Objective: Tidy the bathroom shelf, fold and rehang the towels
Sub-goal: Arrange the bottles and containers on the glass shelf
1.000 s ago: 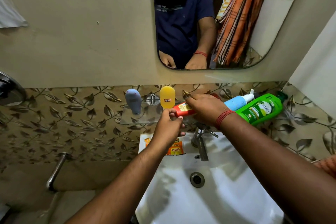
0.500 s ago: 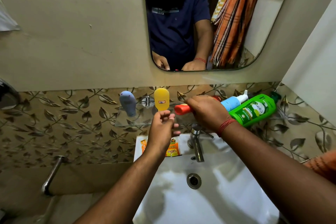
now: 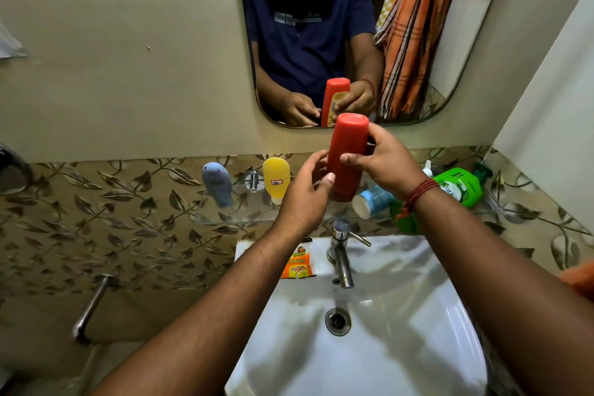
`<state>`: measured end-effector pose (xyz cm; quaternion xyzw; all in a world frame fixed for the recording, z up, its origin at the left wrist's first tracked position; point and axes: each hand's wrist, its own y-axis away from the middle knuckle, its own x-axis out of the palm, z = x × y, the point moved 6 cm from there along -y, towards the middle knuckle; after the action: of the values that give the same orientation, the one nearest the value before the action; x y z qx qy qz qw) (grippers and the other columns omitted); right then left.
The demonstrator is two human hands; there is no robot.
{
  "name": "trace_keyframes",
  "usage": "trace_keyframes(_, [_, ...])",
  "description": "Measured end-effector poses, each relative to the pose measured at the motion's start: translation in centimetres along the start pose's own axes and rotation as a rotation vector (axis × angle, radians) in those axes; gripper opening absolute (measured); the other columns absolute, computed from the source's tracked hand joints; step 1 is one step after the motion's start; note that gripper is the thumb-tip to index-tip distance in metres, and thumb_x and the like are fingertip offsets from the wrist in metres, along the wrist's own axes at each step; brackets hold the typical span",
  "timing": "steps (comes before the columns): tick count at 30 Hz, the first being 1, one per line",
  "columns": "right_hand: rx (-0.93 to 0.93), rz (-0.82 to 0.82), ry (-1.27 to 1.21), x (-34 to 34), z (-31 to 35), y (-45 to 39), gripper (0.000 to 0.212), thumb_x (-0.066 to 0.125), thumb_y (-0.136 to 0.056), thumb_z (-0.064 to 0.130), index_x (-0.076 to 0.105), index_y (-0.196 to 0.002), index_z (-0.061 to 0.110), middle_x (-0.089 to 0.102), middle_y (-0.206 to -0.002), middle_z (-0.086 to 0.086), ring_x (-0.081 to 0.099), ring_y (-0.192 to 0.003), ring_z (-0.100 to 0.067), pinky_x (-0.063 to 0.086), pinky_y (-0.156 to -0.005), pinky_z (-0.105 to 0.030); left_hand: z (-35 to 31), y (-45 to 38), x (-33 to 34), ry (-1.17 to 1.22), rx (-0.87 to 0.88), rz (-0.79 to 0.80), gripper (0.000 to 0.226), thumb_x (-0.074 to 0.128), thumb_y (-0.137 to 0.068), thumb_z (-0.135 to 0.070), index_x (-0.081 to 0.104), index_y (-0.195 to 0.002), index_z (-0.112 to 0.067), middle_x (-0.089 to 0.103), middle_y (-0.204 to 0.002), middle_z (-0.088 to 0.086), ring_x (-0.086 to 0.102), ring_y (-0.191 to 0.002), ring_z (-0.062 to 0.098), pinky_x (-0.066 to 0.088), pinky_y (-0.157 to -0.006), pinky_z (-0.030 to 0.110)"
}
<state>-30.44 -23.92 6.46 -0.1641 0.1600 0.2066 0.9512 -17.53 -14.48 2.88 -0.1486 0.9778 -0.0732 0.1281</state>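
Above the sink, right hand grips one red bottle upright, thumb across its front, fingers curled behind; left hand beside it with relaxed fingers, fingertips touching the bottle's lower left side, holding nothing. Glass shelf behind the hands: one grey bottle and one yellow bottle, both cap-down; one blue bottle lying on its side; one green pump bottle tilted at the right end. One tap on the sink; one orange sachet on the rim. Mirror shows striped orange towels hanging; exact count unclear.
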Motion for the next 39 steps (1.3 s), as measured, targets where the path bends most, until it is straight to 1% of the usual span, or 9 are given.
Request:
trace_keyframes(8, [0.027,-0.008,-0.073,0.1,0.1,0.2,0.052,0.074,-0.084,0.011,0.054,-0.131,0.023,0.065,-0.118,0.003,0.060,-0.113,-0.013,0.052,-0.098,-0.043,0.2,-1.0,0.5,-0.046,-0.019,-0.026,0.046,0.057,-0.100,-0.013,0.048,-0.143,-0.026,0.059,-0.129,-0.010,0.054,-0.119,0.005,0.048,-0.099,0.029])
trace_keyframes(13, [0.065,-0.186,-0.560,-0.9,-0.5,0.9,0.048,0.075,-0.080,0.004,0.056,-0.120,0.024,0.065,-0.114,-0.004,0.065,-0.106,-0.022,0.057,-0.087,-0.048,1.7,0.4,-0.5,0.046,-0.078,-0.132,0.033,0.063,-0.098,-0.021,0.056,-0.130,-0.021,0.064,-0.114,-0.005,0.061,-0.104,0.008,0.051,-0.081,0.021])
trace_keyframes(18, [0.155,-0.183,-0.824,-0.9,-1.4,1.9,0.041,0.069,-0.083,-0.004,0.053,-0.117,0.014,0.061,-0.115,-0.012,0.065,-0.108,-0.030,0.058,-0.081,-0.049,0.5,1.2,-1.8,0.318,-0.100,-0.231,0.023,0.066,-0.095,-0.011,0.061,-0.116,-0.020,0.057,-0.118,0.003,0.062,-0.108,0.022,0.062,-0.078,0.033])
trace_keyframes(22, [0.102,-0.162,-0.528,-2.6,-1.4,2.0,0.062,0.077,-0.079,0.004,0.046,-0.131,0.019,0.057,-0.124,-0.011,0.061,-0.117,-0.032,0.058,-0.085,-0.045,-3.0,1.0,-4.0,0.190,0.065,-0.315,0.028,0.065,-0.096,-0.015,0.057,-0.123,-0.021,0.052,-0.118,-0.005,0.060,-0.103,0.013,0.060,-0.069,0.025])
trace_keyframes(26, [-0.121,-0.251,0.293,-2.7,1.0,2.6,0.087,0.081,-0.076,0.016,0.031,-0.148,0.025,0.039,-0.137,-0.005,0.047,-0.115,-0.013,0.042,-0.095,-0.028,-6.0,0.7,-5.6,0.080,0.168,-0.409,0.024,0.066,-0.093,-0.032,0.059,-0.115,-0.030,0.053,-0.113,-0.009,0.060,-0.105,0.018,0.063,-0.072,0.044])
trace_keyframes(30, [-0.392,-0.307,0.776,0.1,3.8,3.5,0.089,0.077,-0.071,0.025,0.035,-0.149,0.023,0.043,-0.137,-0.008,0.049,-0.118,-0.029,0.047,-0.092,-0.044,-8.2,0.1,-5.0,-0.032,0.186,-0.406,0.017,0.066,-0.084,-0.044,0.060,-0.096,-0.034,0.060,-0.106,-0.003,0.063,-0.098,0.021,0.061,-0.069,0.052])
trace_keyframes(34, [-0.409,-0.369,0.790,1.6,4.6,3.7,0.071,0.076,-0.072,0.016,0.050,-0.138,0.019,0.046,-0.124,-0.009,0.049,-0.106,-0.029,0.050,-0.081,-0.044,-8.3,0.1,-3.4,-0.023,0.106,-0.376,0.018,0.067,-0.090,-0.041,0.057,-0.097,-0.027,0.058,-0.108,0.000,0.062,-0.099,0.019,0.063,-0.062,0.037])
trace_keyframes(37, [-0.369,-0.345,0.782,1.5,4.1,3.0,0.054,0.076,-0.077,0.022,0.055,-0.127,0.023,0.048,-0.112,-0.005,0.049,-0.100,-0.025,0.051,-0.075,-0.045,-7.7,-0.2,-3.4,-0.023,0.078,-0.328,0.033,0.055,-0.090,-0.061,0.059,-0.096,-0.029,0.062,-0.109,0.001,0.064,-0.098,0.017,0.062,-0.074,0.044])
trace_keyframes(39, [-0.338,-0.285,0.624,1.3,3.5,2.5,0.042,0.076,-0.081,0.027,0.056,-0.118,0.023,0.055,-0.108,0.000,0.054,-0.096,-0.023,0.049,-0.072,-0.039,-6.9,-0.2,-3.2,0.066,0.050,-0.269,0.037,0.046,-0.097,-0.061,0.061,-0.099,-0.028,0.064,-0.110,0.003,0.064,-0.100,0.017,0.059,-0.081,0.042])
